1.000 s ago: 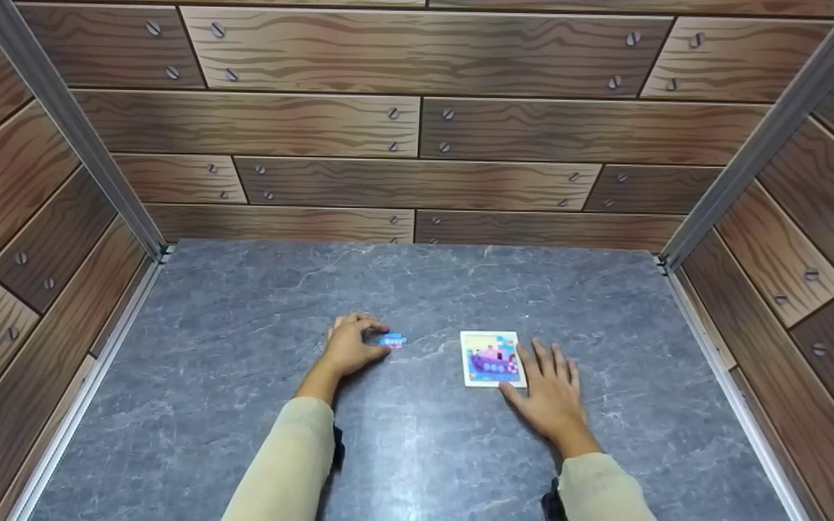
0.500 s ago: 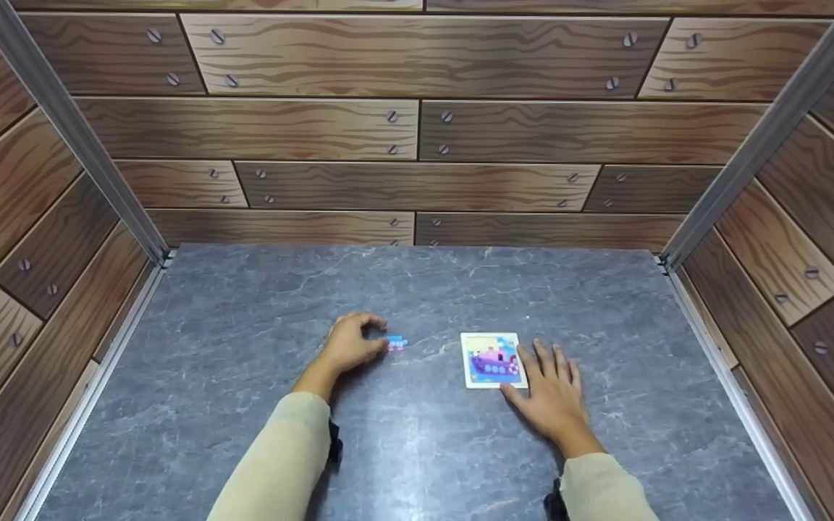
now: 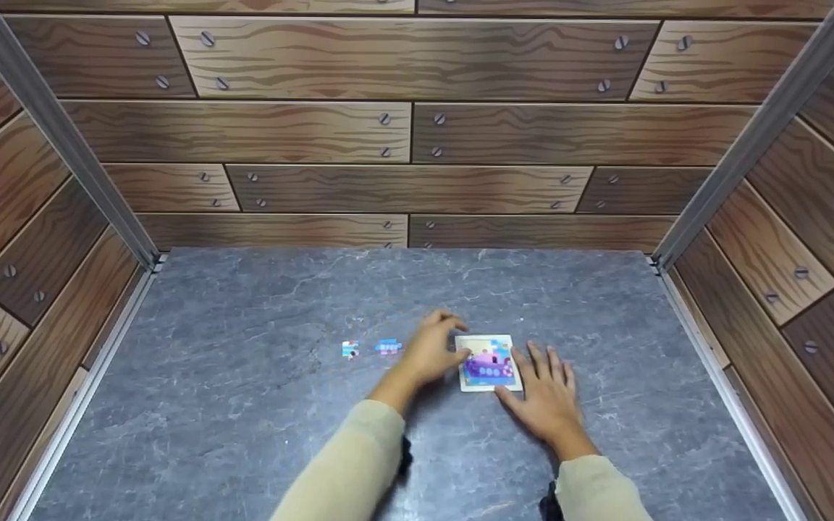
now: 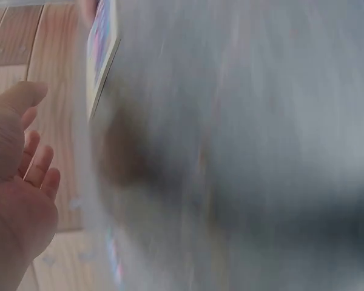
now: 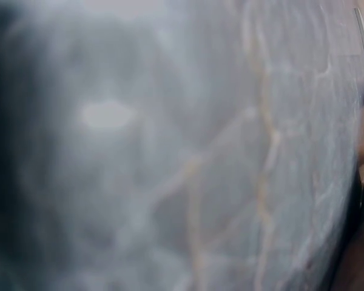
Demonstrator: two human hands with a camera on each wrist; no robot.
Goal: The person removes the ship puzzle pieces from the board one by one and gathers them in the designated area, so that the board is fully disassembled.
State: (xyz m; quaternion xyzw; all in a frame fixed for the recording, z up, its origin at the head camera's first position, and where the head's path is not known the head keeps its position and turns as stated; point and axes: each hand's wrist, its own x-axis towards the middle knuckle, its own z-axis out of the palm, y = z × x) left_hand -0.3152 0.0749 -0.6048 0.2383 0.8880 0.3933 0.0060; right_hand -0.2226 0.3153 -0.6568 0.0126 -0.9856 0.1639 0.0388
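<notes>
A square puzzle board (image 3: 488, 365) with a white frame and a purple ship picture lies on the grey table. My left hand (image 3: 428, 354) is at its left side, thumb tip over the board's left edge. In the left wrist view that hand (image 4: 18, 176) has bent fingers with nothing between them. My right hand (image 3: 551, 398) lies spread, its straight fingers and thumb touching the board's right side. To the left of my left hand lie two small jigsaw pieces, a blue and pink one (image 3: 389, 346) and a blue, white and red one (image 3: 350, 349).
The grey marbled tabletop (image 3: 229, 405) is enclosed by wood-print walls (image 3: 316, 130) at the back and both sides. Metal rails (image 3: 721, 405) run along its side edges. Both wrist views are mostly blurred tabletop.
My left hand has moved right, from beside the jigsaw pieces to the board's left edge. A second piece, hidden before, now shows on the table. The right hand and board stay put.
</notes>
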